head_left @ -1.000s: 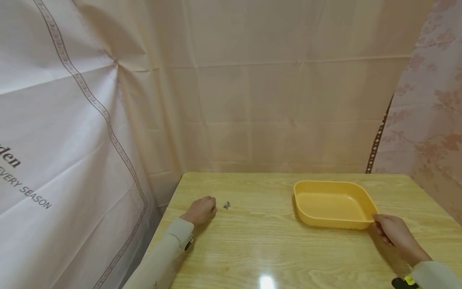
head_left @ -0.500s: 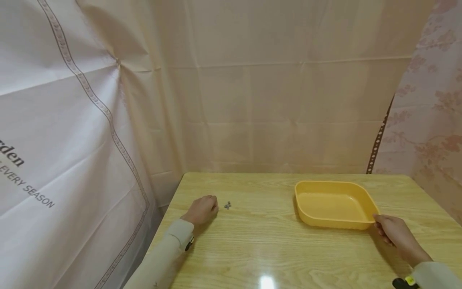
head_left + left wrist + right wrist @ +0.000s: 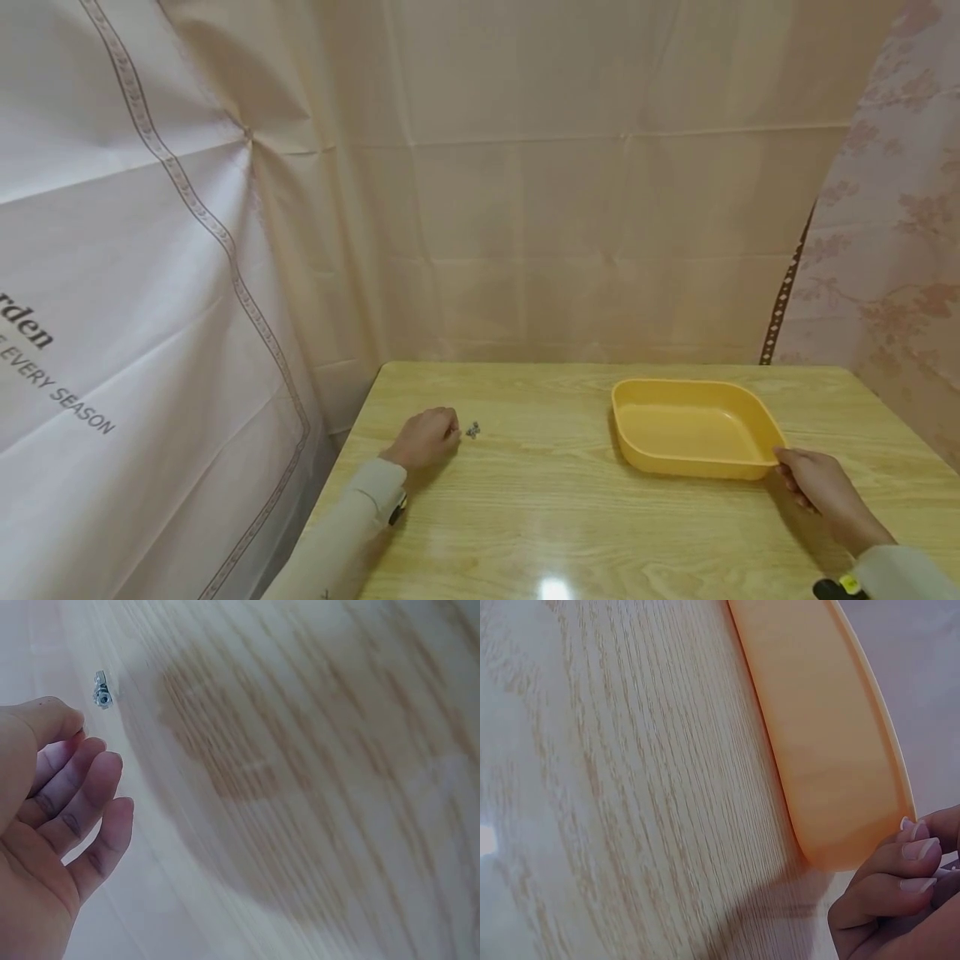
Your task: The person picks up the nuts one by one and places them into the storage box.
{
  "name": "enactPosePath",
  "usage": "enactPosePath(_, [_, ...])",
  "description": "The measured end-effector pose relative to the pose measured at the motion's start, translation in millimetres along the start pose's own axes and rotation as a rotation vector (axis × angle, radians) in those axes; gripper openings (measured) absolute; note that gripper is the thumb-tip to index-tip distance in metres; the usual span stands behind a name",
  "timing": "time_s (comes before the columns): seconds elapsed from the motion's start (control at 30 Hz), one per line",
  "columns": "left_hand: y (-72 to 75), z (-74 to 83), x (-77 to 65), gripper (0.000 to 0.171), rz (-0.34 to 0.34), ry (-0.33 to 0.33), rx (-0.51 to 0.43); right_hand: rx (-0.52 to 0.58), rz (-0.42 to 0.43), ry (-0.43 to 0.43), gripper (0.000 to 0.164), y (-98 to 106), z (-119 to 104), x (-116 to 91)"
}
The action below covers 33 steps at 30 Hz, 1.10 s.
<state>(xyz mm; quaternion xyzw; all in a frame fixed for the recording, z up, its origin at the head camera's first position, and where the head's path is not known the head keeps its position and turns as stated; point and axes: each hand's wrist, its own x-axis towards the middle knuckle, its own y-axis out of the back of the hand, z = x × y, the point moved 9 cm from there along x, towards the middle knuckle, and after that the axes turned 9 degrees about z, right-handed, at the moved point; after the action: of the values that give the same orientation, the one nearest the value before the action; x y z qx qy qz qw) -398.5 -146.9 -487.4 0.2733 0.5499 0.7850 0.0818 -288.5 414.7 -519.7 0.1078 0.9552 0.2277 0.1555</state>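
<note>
A little cluster of silvery metal pieces (image 3: 472,430), looking like small nuts or screws, lies on the wooden table. Just left of it is my left hand (image 3: 423,437), apart from the pieces. In the left wrist view the pieces (image 3: 102,690) sit beyond the thumb tip; the fingers (image 3: 97,780) are loosely bent, thumb and forefinger close together, and I see nothing held between them. On the right stands a shallow yellow tray (image 3: 630,454). My right hand (image 3: 821,483) pinches its near right corner, thumb on the rim; the right wrist view shows curled fingertips at the tray wall (image 3: 832,750).
The light wood-grain table (image 3: 540,517) carries the tray and the pieces. Beige cloth (image 3: 570,208) hangs behind the table's far edge. A white printed cloth (image 3: 150,350) hangs along the left, and a floral one (image 3: 892,250) on the right.
My left hand has shifted slightly right, closer to the metal pieces. The right hand keeps its hold on the tray corner, and the tray stays in place.
</note>
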Motion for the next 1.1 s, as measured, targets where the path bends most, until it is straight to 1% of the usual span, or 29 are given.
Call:
enactPosePath(0.23, [0.4, 2.2, 1.5, 0.013, 0.006, 0.010, -0.048, 0.001, -0.001, -0.008, 0.048, 0, -1, 0])
enactPosePath(0.43, [2.3, 3.9, 4.5, 0.013, 0.020, 0.032, -0.057, -0.006, -0.004, 0.003, 0.048, 0, -3, 1])
enactPosePath(0.57, [2.8, 6.7, 5.4, 0.012, 0.028, 0.018, -0.077, 0.001, -0.001, -0.007, 0.048, 0, -1, 1])
enactPosePath(0.8, [-1.2, 8.9, 7.6, 0.015, 0.043, 0.000, -0.119, 0.008, -0.004, -0.024, 0.047, -1, 1, 2])
enactPosePath(1.0, [-2.2, 16.9, 11.1, 0.015, 0.032, -0.014, -0.152, 0.008, -0.005, -0.019, 0.048, 0, 0, 1])
enactPosePath(1.1, [-3.5, 21.2, 12.8, 0.013, 0.022, -0.019, -0.145, 0.006, -0.006, -0.017, 0.048, 1, 0, 0])
